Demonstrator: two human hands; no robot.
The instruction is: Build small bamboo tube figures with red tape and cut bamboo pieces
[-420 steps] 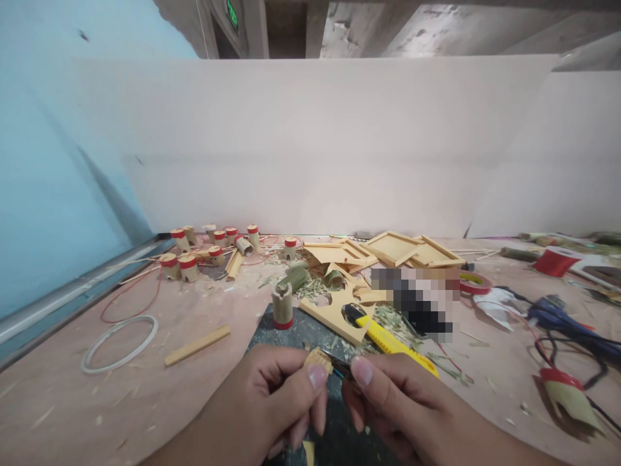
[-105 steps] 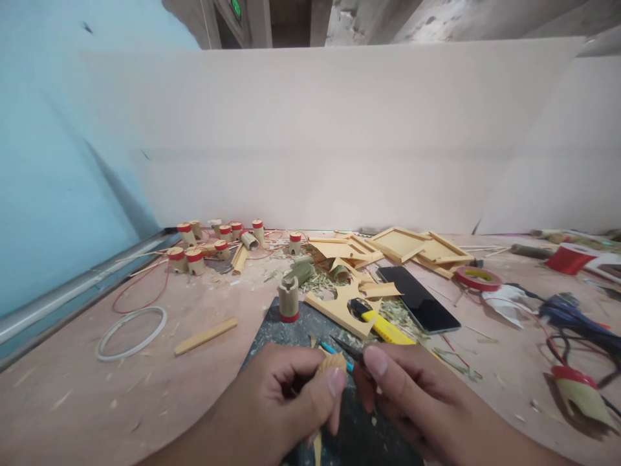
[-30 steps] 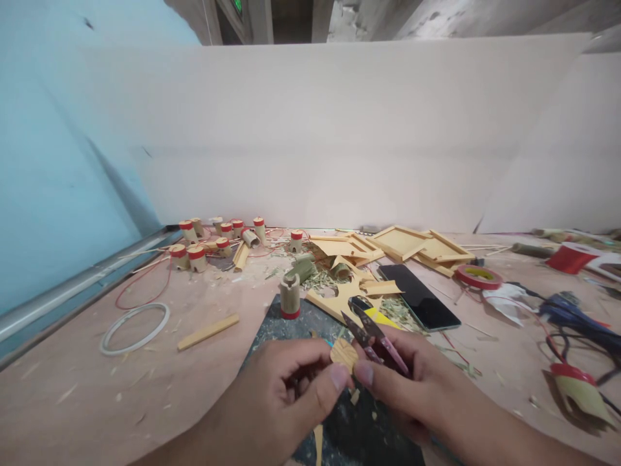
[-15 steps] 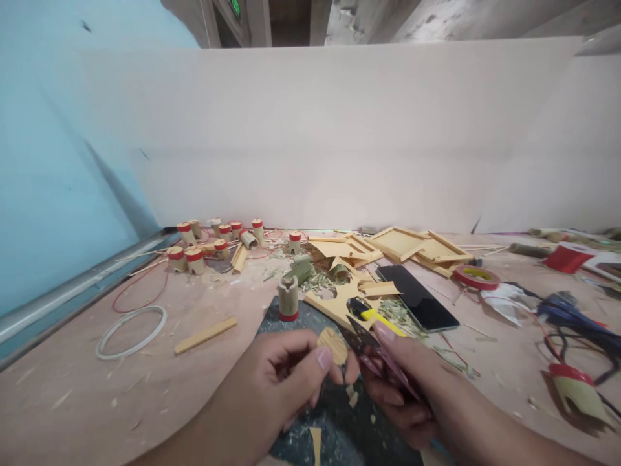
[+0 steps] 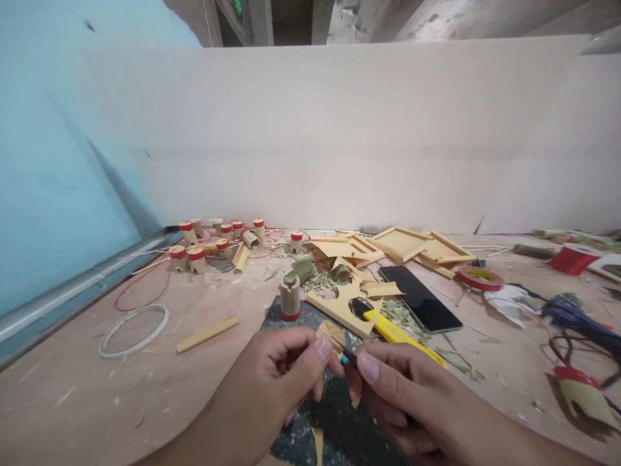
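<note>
My left hand (image 5: pixel 284 375) is closed, pinching a thin round wooden disc (image 5: pixel 330 333) between thumb and fingers. My right hand (image 5: pixel 405 388) is wrapped round a pair of scissors (image 5: pixel 350 357); only a dark narrow part shows, pointing at the disc's right edge, and the rest is hidden in the fingers. A small blue spot shows beside its tip. Both hands are over a dark cutting board (image 5: pixel 334 421) strewn with wood scraps. At the board's far left corner stands a notched bamboo tube (image 5: pixel 290 299) with a red band at its base.
A yellow utility knife (image 5: pixel 398 333) lies beside a cut-out wooden sheet (image 5: pixel 339 307). Beyond are a black phone (image 5: pixel 420 298), wooden frames (image 5: pixel 400 244) and red tape (image 5: pixel 480 278). Several red-banded bamboo pieces (image 5: pixel 196 260) stand back left. A white ring (image 5: pixel 133 331) lies left.
The scissors' spread blades have swung down and left to the disc, and my right hand has turned, hiding most of them. More of the yellow knife shows. The left hand keeps its pinch.
</note>
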